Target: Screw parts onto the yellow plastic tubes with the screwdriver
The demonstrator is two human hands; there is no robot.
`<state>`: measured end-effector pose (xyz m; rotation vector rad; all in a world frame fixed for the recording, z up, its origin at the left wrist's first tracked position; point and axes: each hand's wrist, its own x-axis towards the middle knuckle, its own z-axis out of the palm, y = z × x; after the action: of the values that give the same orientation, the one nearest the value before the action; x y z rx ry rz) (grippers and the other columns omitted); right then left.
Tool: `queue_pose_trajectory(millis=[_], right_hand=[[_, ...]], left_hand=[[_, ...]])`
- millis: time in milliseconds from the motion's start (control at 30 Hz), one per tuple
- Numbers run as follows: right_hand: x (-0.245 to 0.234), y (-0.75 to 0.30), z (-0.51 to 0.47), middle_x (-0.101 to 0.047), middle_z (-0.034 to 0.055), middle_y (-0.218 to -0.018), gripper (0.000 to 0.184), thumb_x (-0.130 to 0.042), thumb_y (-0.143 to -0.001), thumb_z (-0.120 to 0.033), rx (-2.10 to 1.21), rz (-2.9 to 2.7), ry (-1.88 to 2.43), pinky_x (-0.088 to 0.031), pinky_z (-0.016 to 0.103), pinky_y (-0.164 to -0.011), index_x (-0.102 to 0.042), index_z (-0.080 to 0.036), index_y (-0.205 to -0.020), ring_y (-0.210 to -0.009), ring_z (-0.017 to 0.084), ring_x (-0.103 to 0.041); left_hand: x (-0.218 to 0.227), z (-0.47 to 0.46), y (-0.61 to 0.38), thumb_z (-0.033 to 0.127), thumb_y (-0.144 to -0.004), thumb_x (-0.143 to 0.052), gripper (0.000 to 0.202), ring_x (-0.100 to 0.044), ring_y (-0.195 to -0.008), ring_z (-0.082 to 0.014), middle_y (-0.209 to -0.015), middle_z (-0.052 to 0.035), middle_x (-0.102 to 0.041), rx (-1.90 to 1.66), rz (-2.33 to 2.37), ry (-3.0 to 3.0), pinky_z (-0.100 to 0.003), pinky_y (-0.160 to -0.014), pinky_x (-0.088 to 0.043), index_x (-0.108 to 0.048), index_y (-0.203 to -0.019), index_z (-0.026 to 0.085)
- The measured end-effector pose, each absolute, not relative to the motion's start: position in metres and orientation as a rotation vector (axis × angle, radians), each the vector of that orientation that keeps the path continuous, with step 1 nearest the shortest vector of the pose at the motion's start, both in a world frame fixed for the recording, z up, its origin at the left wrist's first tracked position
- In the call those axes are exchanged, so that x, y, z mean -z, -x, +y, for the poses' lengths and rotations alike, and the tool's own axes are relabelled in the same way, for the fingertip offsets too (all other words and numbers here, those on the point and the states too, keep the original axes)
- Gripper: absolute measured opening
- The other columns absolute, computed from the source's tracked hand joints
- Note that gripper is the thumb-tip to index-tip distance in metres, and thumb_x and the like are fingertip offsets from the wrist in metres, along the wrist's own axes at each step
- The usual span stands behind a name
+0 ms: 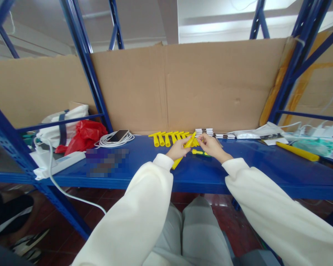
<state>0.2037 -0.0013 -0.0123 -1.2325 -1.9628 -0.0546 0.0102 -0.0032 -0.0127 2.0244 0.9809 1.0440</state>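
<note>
My left hand (178, 149) is closed round a long yellow plastic piece (183, 151) that slants from lower left to upper right over the blue shelf (238, 173). My right hand (211, 146) pinches at the upper end of that same piece. Under my right hand lies a small yellow and green piece (199, 152). A row of several yellow T-shaped pieces (166, 137) lies just behind my hands. A stack of small white and dark flat parts (204, 131) sits beyond my right hand.
A phone on a coiled white cable (117, 137), a red plastic bag (84, 136), a white bag (62, 123) and a white power strip (58, 162) lie left. A long yellow bar (296, 151), papers and chargers lie right. Cardboard (199, 85) backs the shelf; blue uprights (91, 70) flank it.
</note>
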Motion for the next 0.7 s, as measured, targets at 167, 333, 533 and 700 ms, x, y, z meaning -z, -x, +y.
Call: queue_pose_trajectory(millis=[167,333,533,700], right_hand=[[0.014,-0.235,0.015,-0.073,0.0107,-0.090,0.019,-0.049,-0.091,-0.020,0.177,-1.799,1.551,-0.047,0.029,-0.072,-0.065,-0.017,-0.099,-0.080,0.022,-0.067],[0.014,-0.264,0.017,-0.075,0.0174,-0.098,0.024,-0.048,-0.092,-0.015,0.171,-1.760,2.026,-0.048,0.029,-0.076,-0.070,-0.013,-0.102,-0.095,0.026,-0.071],[0.009,-0.253,0.012,-0.073,0.0224,-0.113,0.035,-0.042,-0.096,-0.014,0.157,-1.833,2.184,-0.050,0.031,-0.086,-0.068,-0.010,-0.118,-0.112,0.028,-0.069],[0.009,-0.249,0.022,-0.071,0.0243,-0.119,0.038,-0.042,-0.093,-0.011,0.151,-1.870,2.212,-0.050,0.034,-0.091,-0.067,-0.009,-0.122,-0.117,0.030,-0.067]], left_hand=[[0.009,-0.005,-0.006,0.012,-0.082,-0.071,0.069,-0.064,-0.061,-0.0096,-0.143,-0.0169,-0.060,-1.084,1.057,-2.004,-0.024,-0.054,-0.058,-0.054,-0.148,0.021],[0.008,-0.006,-0.004,0.010,-0.082,-0.071,0.068,-0.064,-0.059,-0.0071,-0.151,-0.0188,-0.050,-1.096,1.157,-2.013,-0.024,-0.053,-0.059,-0.055,-0.148,0.023],[0.007,-0.008,-0.005,0.003,-0.082,-0.063,0.070,-0.062,-0.053,-0.0059,-0.152,-0.0190,-0.052,-1.078,1.187,-2.022,-0.025,-0.057,-0.060,-0.052,-0.150,0.019],[0.007,-0.010,-0.007,0.002,-0.082,-0.060,0.070,-0.063,-0.055,-0.0073,-0.158,-0.0192,-0.043,-1.072,1.141,-1.970,-0.026,-0.054,-0.060,-0.052,-0.149,0.017]])
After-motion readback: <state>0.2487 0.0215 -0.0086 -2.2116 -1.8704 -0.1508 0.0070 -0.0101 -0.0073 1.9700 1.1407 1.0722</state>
